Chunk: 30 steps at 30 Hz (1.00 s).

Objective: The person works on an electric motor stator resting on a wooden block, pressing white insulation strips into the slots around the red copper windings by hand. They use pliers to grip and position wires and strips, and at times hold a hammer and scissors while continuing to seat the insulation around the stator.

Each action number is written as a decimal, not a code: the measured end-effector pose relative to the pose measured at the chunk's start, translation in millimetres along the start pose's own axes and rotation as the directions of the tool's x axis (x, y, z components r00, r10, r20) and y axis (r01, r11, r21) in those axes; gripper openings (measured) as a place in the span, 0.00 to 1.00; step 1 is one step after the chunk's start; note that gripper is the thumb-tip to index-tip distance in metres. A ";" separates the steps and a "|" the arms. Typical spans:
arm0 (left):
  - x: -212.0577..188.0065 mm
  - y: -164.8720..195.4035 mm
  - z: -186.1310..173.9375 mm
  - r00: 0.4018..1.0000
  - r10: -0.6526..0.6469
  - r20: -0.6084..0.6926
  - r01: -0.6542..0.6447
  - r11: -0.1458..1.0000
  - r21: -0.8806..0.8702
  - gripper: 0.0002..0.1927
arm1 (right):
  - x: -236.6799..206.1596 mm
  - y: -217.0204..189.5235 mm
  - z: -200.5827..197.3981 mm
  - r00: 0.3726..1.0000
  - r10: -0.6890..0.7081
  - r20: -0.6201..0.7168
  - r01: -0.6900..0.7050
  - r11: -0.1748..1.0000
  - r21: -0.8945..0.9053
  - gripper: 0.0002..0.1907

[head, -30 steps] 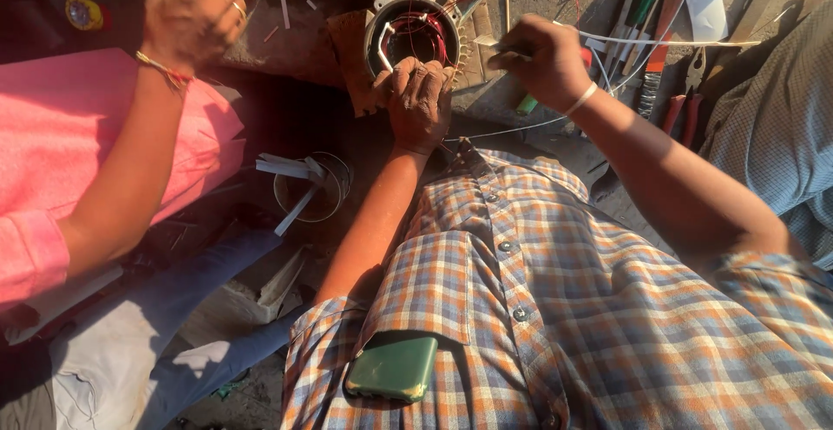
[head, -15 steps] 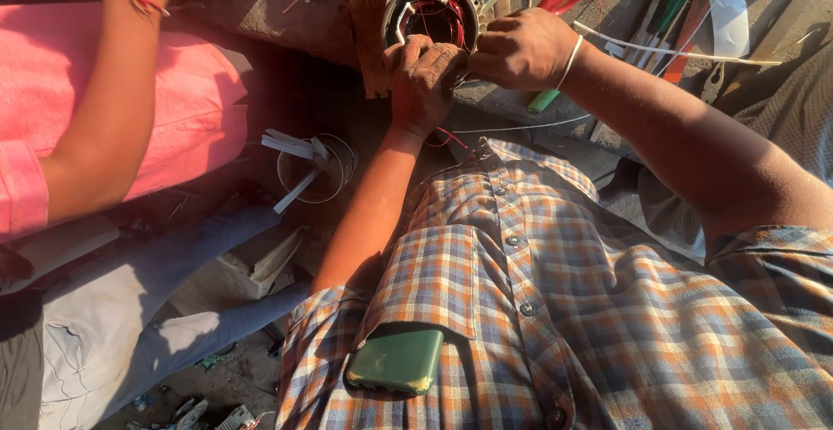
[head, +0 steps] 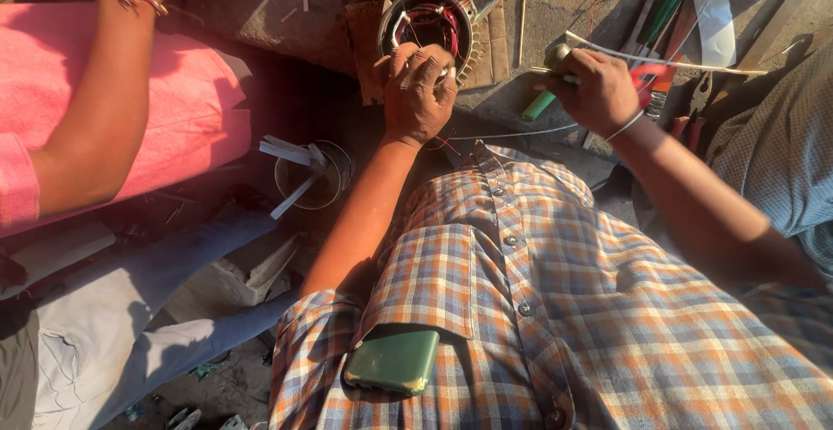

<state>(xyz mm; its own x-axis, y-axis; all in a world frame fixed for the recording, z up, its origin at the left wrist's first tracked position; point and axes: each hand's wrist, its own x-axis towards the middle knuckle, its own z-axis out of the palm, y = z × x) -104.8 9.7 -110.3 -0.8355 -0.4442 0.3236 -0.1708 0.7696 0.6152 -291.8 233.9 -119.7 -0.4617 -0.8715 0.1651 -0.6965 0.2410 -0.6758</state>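
The left hand [head: 419,91] lies over the near rim of a round finned motor stator [head: 427,26], which stands on the ground at the far edge of the work area, its opening turned toward the person. The grip is curled shut, fingers pressing on the red and white windings [head: 429,20], seemingly to steady the stator and keep the coils seated. The right hand [head: 594,91], well to the right, has its grip closed around a green-handled tool [head: 542,100] and a thin white strip [head: 677,61] that runs on toward the tools lying at the right edge. Half a second ago this hand was close against the stator beside the left one; now it has drawn away rightward. A neighbour's arm in a pink sleeve [head: 52,135] stays at the left.
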 end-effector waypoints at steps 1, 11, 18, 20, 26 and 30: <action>1.0 -0.8 -0.6 1.000 -0.007 0.007 0.008 1.000 -0.021 0.10 | -3.7 1.6 7.4 0.999 0.041 -0.018 -0.041 0.999 0.017 0.14; 14.8 -11.0 5.4 0.996 0.052 0.068 -0.049 0.998 -0.038 0.04 | 25.7 -3.8 47.6 0.991 -0.120 -0.055 0.123 0.991 0.053 0.12; 20.4 -19.8 26.4 0.985 -0.106 0.137 0.123 0.985 -0.118 0.11 | 71.7 -9.6 42.2 0.872 -0.487 0.055 0.488 0.853 -0.186 0.11; 21.6 -21.6 28.8 0.988 -0.099 0.120 0.112 0.988 -0.108 0.11 | 81.8 -11.2 38.3 0.831 -0.546 0.109 0.556 0.802 -0.219 0.10; 23.8 -18.4 19.0 0.994 -0.056 0.089 0.059 0.998 -0.028 0.14 | 98.5 -27.6 28.5 0.811 -0.561 0.164 0.581 0.804 -0.124 0.09; 27.4 -11.2 10.9 0.986 -0.122 0.110 0.126 0.992 -0.024 0.13 | 76.2 -42.9 8.6 0.768 -0.607 0.206 0.632 0.770 -0.091 0.08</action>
<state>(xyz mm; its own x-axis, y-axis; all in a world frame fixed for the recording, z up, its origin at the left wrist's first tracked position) -131.5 -6.1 -116.2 -0.8607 -0.4816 0.1649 -0.2616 0.6963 0.6684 -292.3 153.5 -84.3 0.1809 -0.9033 0.3889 -0.8777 -0.3267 -0.3507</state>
